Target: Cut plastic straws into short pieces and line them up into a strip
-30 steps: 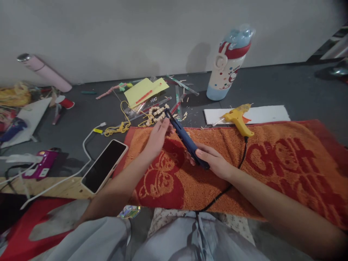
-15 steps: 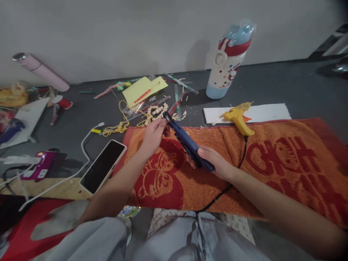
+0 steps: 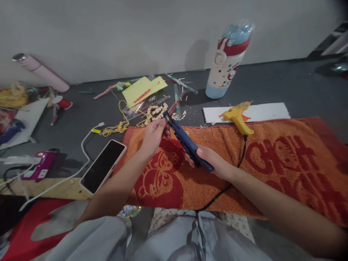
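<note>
My right hand point(image 3: 213, 159) is wrapped round the lower end of a long dark-blue hand tool point(image 3: 187, 139) with two handle-like bars, held slantwise above the orange towel point(image 3: 217, 145). Its exact kind is not clear. My left hand point(image 3: 155, 134) is closed in a pinch at the tool's upper end; what lies between those fingertips is hidden. Just beyond that tip, on the dark table, is a curved string of small cream pieces point(image 3: 157, 110). Loose cream bits point(image 3: 183, 115) are scattered to its right.
A yellow glue gun point(image 3: 239, 117) rests on a white strip point(image 3: 266, 112), its black cord crossing the towel. Behind stands a bottle point(image 3: 227, 65). A phone point(image 3: 103, 166), a white cable point(image 3: 84, 141), yellow yarn point(image 3: 116, 128) and yellow paper point(image 3: 144, 90) lie leftward.
Almost nothing differs. The lower end of the blue tool and my right hand have shifted very slightly left; my left hand stays at the tip.
</note>
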A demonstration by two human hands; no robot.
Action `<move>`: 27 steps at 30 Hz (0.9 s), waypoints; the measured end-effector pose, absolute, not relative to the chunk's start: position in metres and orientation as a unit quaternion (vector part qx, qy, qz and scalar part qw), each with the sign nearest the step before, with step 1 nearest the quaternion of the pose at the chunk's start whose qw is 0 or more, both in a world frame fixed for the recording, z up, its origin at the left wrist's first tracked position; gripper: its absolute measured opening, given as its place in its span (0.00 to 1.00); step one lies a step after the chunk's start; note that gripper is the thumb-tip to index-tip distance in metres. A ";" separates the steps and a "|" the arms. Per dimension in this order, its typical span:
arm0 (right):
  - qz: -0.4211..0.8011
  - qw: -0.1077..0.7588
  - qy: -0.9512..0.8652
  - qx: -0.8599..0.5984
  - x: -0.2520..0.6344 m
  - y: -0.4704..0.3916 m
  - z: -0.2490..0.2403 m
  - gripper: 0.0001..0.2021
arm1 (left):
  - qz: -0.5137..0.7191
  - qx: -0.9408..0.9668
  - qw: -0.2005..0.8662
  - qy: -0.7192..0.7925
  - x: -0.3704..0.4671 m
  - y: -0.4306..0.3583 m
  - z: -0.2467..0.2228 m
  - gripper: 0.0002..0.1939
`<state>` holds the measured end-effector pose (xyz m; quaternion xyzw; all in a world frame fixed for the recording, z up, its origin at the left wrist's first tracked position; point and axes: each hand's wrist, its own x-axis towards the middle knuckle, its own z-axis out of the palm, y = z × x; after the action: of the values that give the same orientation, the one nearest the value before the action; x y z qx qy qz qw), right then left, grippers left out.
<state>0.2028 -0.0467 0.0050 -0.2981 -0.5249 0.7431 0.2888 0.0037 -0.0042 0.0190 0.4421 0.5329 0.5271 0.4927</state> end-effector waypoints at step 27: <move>0.080 0.118 -0.788 -0.599 0.235 -0.028 0.026 0.28 | 0.525 0.301 0.620 0.498 0.003 -0.001 0.026 0.16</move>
<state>0.2352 -0.0282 0.0255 -0.5986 -0.7883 0.0802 0.1175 0.0031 -0.0012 0.0261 0.3010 0.4984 0.5255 0.6204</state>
